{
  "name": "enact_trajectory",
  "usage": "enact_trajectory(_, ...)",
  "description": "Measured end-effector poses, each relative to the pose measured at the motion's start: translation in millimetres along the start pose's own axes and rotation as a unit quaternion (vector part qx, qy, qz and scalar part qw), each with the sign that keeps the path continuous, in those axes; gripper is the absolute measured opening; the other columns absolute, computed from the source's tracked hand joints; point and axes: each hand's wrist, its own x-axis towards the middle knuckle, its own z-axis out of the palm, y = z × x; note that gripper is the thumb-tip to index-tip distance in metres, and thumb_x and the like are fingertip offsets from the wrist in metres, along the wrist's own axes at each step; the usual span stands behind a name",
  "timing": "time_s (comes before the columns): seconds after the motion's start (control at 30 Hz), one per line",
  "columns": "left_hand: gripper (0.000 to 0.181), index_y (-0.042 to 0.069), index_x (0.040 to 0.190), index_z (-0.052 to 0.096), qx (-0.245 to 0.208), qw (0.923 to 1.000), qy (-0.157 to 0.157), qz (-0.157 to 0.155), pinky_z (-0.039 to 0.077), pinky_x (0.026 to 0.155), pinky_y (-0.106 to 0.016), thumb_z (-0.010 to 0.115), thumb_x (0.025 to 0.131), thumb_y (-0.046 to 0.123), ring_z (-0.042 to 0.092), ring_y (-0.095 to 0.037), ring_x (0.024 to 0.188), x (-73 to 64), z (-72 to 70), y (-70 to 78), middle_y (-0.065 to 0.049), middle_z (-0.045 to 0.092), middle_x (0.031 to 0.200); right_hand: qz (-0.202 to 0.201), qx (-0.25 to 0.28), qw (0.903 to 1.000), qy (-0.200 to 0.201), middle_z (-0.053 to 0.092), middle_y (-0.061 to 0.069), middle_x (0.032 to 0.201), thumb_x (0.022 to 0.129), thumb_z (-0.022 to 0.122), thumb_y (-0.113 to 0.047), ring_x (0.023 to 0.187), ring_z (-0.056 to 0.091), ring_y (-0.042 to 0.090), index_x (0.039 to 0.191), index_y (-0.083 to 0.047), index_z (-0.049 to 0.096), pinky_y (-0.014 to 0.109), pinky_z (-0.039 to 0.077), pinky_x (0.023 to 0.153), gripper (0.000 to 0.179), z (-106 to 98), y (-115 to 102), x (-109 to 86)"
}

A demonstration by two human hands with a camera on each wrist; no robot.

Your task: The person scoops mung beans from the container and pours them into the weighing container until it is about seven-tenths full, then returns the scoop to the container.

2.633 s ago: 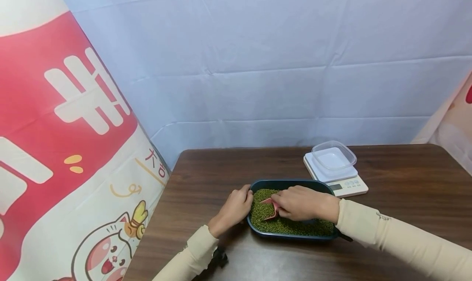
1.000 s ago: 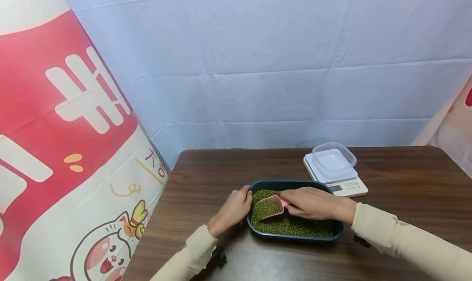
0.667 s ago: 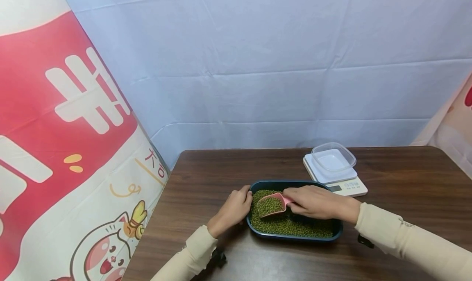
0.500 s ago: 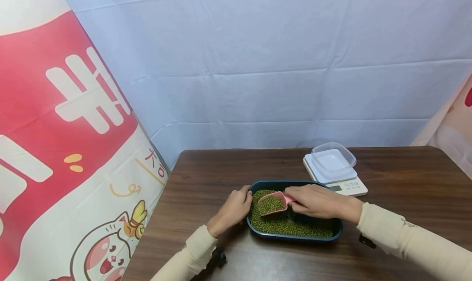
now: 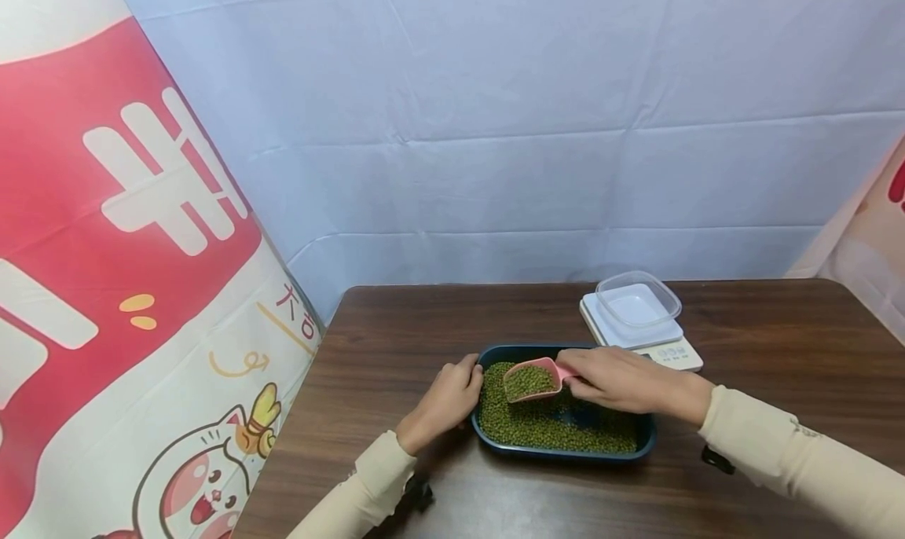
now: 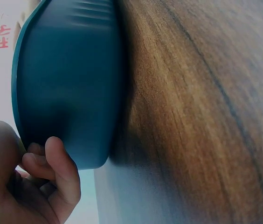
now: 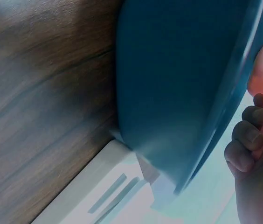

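scoop (image 5: 555,375) shifted rightward, mouth pointing left, long axis nearly along tub (image 5: 566,454)

Dark brown table (image 5: 396,327) below, wood grain running across it! Toward its back, right of centre, sits a white kitchen scale (image 5: 675,353), a clear plastic box (image 5: 665,299) up on top of it. Behind, a pale cloth (image 5: 495,130) hangs, creased in long lines. Over on the left, a red-and-white banner (image 5: 64,162), big white lettering (image 5: 148,197), and a grinning cartoon cat (image 5: 194,492) low down. Far right, a pinkish sheet (image 5: 873,229)!
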Motion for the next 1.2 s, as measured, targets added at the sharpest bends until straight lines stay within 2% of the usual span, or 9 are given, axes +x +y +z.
enact_trajectory(0.27,0.040,0.003,0.146,0.055,0.000,1.0000,-0.003,-0.005,0.054,0.041,-0.032,0.036,0.118,0.024,0.053,-0.017,0.032,0.7,0.4,0.0,-0.001,0.055,0.056,0.008,-0.012,0.9997,0.021,0.038,-0.018,0.077,0.102,0.064,-0.012,0.062,0.035,-0.006,0.092,-0.029,0.051,0.015,0.034,0.055,0.023,-8,5,-8.7)
enact_trajectory(0.6,0.037,0.005,0.141,0.058,0.003,1.0000,0.006,-0.003,0.055,0.043,-0.030,0.036,0.118,0.024,0.052,-0.015,0.031,0.3,0.8,-0.2,-0.001,0.053,0.056,0.015,-0.014,0.9988,0.044,0.037,-0.020,0.075,0.102,0.065,-0.011,0.061,0.037,-0.008,0.093,-0.030,0.050,0.015,0.035,0.055,0.026,-19,10,-21.2)
enact_trajectory(0.83,0.044,0.004,0.152,0.052,0.003,0.9999,0.006,-0.008,0.055,0.049,-0.026,0.036,0.118,0.026,0.051,-0.014,0.031,-0.4,1.2,-0.6,-0.001,0.054,0.054,0.034,-0.026,0.9978,0.051,0.038,-0.020,0.076,0.102,0.065,-0.012,0.063,0.036,-0.007,0.092,-0.031,0.051,0.016,0.034,0.057,0.026,-26,12,-29.2)
enact_trajectory(1.2,0.047,0.003,0.156,0.049,0.003,0.9999,0.005,-0.009,0.056,0.051,-0.025,0.036,0.118,0.027,0.051,-0.014,0.031,-1.4,1.7,-1.1,0.000,0.053,0.053,0.059,-0.046,0.9945,0.072,0.035,-0.020,0.076,0.099,0.070,-0.012,0.063,0.035,-0.006,0.092,-0.032,0.052,0.018,0.032,0.058,0.028,-35,19,-40.3)
